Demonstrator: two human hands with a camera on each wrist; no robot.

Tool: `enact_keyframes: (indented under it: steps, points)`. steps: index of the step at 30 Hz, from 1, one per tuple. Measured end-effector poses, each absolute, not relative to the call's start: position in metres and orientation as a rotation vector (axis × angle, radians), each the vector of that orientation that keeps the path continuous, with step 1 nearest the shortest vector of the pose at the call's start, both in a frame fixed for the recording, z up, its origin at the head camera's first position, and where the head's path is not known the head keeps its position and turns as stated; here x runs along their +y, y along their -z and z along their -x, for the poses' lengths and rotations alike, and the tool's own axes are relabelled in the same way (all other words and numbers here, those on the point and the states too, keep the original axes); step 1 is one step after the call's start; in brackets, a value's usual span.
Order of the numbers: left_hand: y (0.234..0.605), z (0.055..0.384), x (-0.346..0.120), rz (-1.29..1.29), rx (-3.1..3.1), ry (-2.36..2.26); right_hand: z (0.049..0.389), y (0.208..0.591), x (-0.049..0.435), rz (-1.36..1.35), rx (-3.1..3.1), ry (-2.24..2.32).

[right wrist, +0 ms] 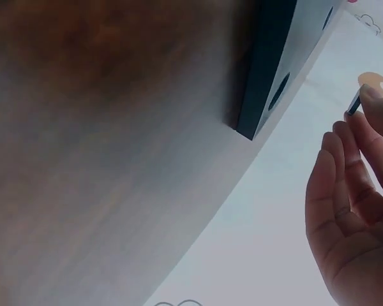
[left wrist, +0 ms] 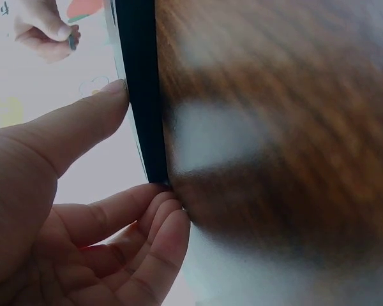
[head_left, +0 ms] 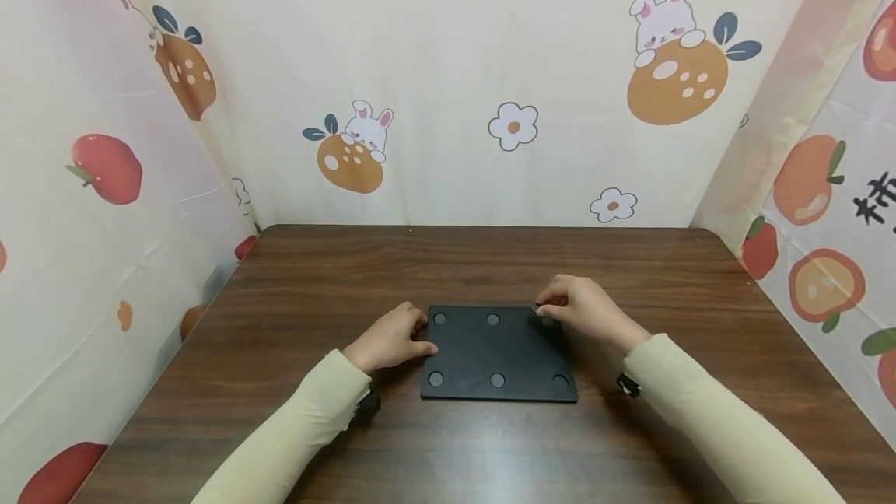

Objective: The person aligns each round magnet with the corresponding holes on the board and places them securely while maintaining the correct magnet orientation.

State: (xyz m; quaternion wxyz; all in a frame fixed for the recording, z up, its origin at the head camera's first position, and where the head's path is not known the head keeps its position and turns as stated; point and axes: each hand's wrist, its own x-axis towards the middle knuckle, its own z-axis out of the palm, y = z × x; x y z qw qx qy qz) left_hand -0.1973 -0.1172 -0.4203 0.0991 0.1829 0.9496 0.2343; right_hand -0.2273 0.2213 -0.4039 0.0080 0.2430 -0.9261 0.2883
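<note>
A flat black board with several round spots along its far and near edges lies on the table. My left hand holds its left edge, the thumb at the rim and the curled fingers by the far corner. Over the far right corner, my right hand pinches a small thin dark disc between thumb and index finger. The disc is tilted, close above the far right round spot. Grey shows in most of the spots, while the near right round spot looks darker.
The board rests on a brown wood-grain table. Behind and beside the table hangs a pale curtain printed with fruit, rabbits and flowers. Both forearms in cream sleeves reach in from the near side, with dark wrist devices.
</note>
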Motion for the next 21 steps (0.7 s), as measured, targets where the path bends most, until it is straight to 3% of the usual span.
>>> enact_keyframes:
  steps: [21]
  points:
    - [0.421, 0.198, -0.118, -0.565, 2.801, -0.682, 0.181, 0.415, 0.239, -0.804, -2.877, -0.912]
